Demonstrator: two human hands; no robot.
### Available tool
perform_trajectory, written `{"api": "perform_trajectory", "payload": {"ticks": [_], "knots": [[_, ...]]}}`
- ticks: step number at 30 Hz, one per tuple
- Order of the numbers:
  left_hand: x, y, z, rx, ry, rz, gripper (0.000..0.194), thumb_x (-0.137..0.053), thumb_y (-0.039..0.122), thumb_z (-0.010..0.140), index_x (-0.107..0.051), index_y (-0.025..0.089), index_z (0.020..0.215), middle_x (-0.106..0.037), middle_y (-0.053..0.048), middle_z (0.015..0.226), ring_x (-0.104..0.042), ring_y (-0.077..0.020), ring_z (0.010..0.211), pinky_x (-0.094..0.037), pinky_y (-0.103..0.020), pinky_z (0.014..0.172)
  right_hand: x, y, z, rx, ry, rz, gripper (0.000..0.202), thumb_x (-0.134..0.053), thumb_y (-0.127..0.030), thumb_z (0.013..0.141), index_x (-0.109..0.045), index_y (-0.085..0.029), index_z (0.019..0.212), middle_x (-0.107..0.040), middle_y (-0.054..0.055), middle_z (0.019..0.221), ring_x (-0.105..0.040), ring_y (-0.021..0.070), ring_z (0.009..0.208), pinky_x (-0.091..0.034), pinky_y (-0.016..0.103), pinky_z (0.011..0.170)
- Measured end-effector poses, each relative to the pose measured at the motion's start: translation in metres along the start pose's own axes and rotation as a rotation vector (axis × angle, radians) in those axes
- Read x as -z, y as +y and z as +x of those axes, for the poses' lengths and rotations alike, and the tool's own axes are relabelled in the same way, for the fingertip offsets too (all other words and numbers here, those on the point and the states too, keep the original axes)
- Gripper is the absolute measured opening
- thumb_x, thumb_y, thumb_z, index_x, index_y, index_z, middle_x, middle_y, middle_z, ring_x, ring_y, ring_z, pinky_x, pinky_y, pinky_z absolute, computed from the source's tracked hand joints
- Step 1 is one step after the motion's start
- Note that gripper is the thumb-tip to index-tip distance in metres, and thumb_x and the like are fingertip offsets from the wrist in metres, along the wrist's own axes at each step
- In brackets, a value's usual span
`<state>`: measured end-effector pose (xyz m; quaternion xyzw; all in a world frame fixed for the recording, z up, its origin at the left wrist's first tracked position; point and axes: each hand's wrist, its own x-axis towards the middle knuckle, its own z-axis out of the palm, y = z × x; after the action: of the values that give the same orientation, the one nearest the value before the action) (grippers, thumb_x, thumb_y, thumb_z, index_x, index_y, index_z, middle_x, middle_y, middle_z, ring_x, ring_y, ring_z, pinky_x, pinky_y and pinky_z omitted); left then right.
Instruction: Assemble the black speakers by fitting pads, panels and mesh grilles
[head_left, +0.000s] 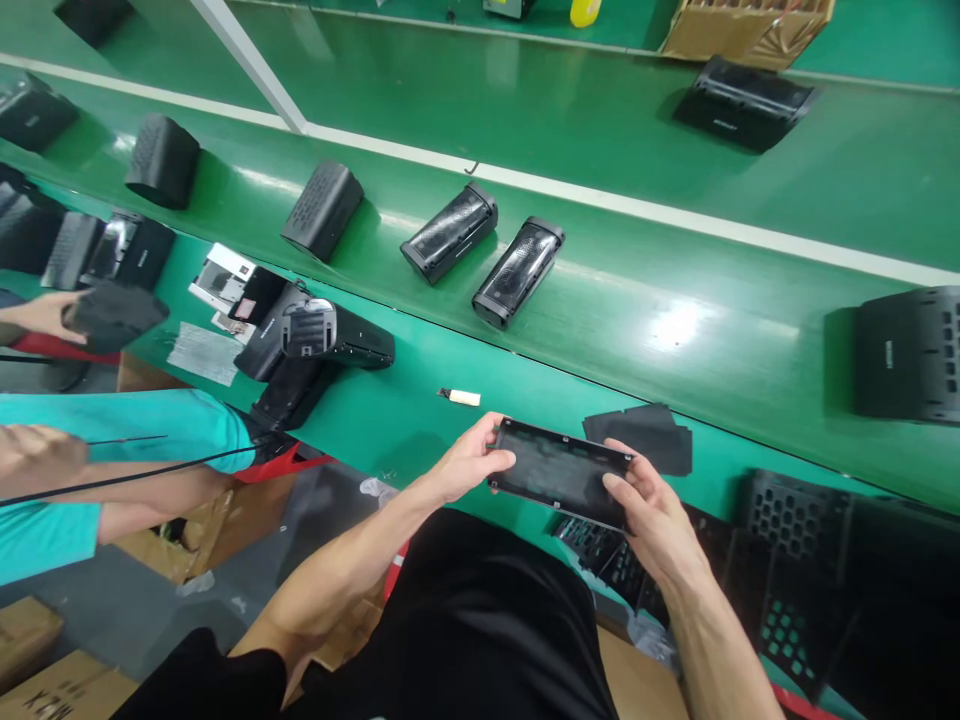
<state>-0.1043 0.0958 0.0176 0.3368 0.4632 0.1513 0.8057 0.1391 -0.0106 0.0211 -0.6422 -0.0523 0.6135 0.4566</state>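
Note:
Both of my hands hold a black rectangular plastic panel (559, 472) in front of me, over the near edge of the green bench. My left hand (474, 462) grips its left end, thumb on the upper face. At the right end, my right hand (651, 505) has its thumb on the face and its fingers around the edge. Small light spots, perhaps screws or holes, dot the panel's rim. Just beyond it, thin black sheets (660, 437) lie on the bench. A small cream-handled tool (460, 397) rests up and left of my left hand.
Black speaker-like housings (520, 272) stand along the green conveyor (675, 270). Black perforated panels (787, 515) are stacked at my right. More housings (352, 340) cluster on the bench to the left, beside a co-worker's arm (150, 490). Cardboard boxes (75, 690) sit on the floor.

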Motion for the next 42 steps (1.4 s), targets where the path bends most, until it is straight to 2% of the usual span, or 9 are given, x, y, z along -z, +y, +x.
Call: {"api": "perform_trajectory", "payload": {"ticks": [2,5,9,14,21,29,33,39,42], "knots": [[-0.002,0.001,0.001,-0.018,0.042,-0.009,0.037,-0.074,0.035,0.086,-0.060,0.020,0.117,-0.065,-0.001,0.093,-0.061,-0.0141,0.077,-0.049,-0.024,0.069,0.000,0.001,0.002,-0.029,0.008,0.033,0.065,-0.094,-0.047,0.069,-0.071,-0.031,0.127,-0.081,0.005,0.106,-0.077,0.0293,0.095,-0.062,0.041,0.083],[-0.004,0.001,0.003,-0.038,0.059,-0.010,0.030,-0.073,0.034,0.086,-0.062,0.018,0.108,-0.065,0.000,0.087,-0.061,-0.0137,0.079,-0.049,-0.023,0.070,0.001,0.003,0.006,-0.059,0.019,0.057,0.061,-0.096,-0.048,0.066,-0.073,-0.030,0.120,-0.082,0.005,0.099,-0.078,0.0306,0.094,-0.063,0.043,0.082],[-0.004,0.002,0.002,0.009,0.035,-0.049,0.035,-0.074,0.029,0.081,-0.062,0.019,0.113,-0.067,-0.003,0.093,-0.063,-0.0152,0.078,-0.050,-0.023,0.066,0.003,0.006,0.010,-0.065,0.029,0.051,0.056,-0.095,-0.049,0.065,-0.075,-0.029,0.114,-0.082,0.005,0.096,-0.078,0.0314,0.091,-0.064,0.044,0.080],[-0.003,-0.001,0.001,0.043,0.041,-0.073,0.035,-0.073,0.037,0.083,-0.063,0.021,0.113,-0.063,-0.001,0.089,-0.058,-0.0123,0.065,-0.045,-0.021,0.051,0.006,0.007,0.009,-0.058,0.031,0.043,0.058,-0.094,-0.051,0.066,-0.075,-0.029,0.117,-0.082,0.005,0.096,-0.078,0.0309,0.090,-0.064,0.043,0.078],[0.003,-0.009,0.004,-0.004,-0.005,-0.074,0.034,-0.067,0.030,0.084,-0.065,0.021,0.117,-0.063,-0.001,0.088,-0.060,-0.0149,0.072,-0.053,-0.026,0.063,0.003,0.003,0.007,-0.060,0.059,0.081,0.049,-0.099,-0.050,0.060,-0.074,-0.027,0.095,-0.081,0.003,0.087,-0.078,0.0310,0.090,-0.065,0.042,0.079],[0.004,-0.008,0.004,-0.020,-0.003,-0.041,0.035,-0.067,0.032,0.086,-0.065,0.020,0.118,-0.067,-0.004,0.097,-0.063,-0.0182,0.086,-0.052,-0.026,0.071,0.003,0.002,0.005,-0.065,0.095,0.110,0.049,-0.101,-0.049,0.056,-0.073,-0.028,0.090,-0.080,0.002,0.085,-0.078,0.0290,0.087,-0.064,0.039,0.076],[0.004,-0.009,0.004,-0.034,0.004,0.009,0.034,-0.066,0.032,0.087,-0.065,0.019,0.118,-0.067,-0.004,0.096,-0.062,-0.0175,0.087,-0.049,-0.024,0.071,0.003,0.004,0.007,-0.053,0.118,0.102,0.047,-0.099,-0.052,0.057,-0.073,-0.028,0.087,-0.079,0.002,0.083,-0.076,0.0267,0.079,-0.063,0.037,0.071],[0.006,-0.015,0.005,-0.044,0.001,0.022,0.032,-0.066,0.036,0.090,-0.064,0.018,0.116,-0.064,-0.003,0.095,-0.060,-0.0162,0.085,-0.048,-0.023,0.070,0.001,0.003,0.009,-0.062,0.174,0.113,0.051,-0.103,-0.049,0.048,-0.069,-0.025,0.078,-0.072,-0.003,0.069,-0.069,0.0188,0.065,-0.056,0.026,0.056],[0.006,-0.015,0.005,-0.042,0.001,0.018,0.034,-0.068,0.042,0.091,-0.063,0.018,0.116,-0.061,-0.001,0.092,-0.057,-0.0143,0.078,-0.046,-0.022,0.065,0.001,0.003,0.009,-0.065,0.146,0.102,0.053,-0.102,-0.052,0.048,-0.069,-0.025,0.081,-0.073,-0.002,0.070,-0.073,0.0219,0.070,-0.059,0.028,0.059]]}}
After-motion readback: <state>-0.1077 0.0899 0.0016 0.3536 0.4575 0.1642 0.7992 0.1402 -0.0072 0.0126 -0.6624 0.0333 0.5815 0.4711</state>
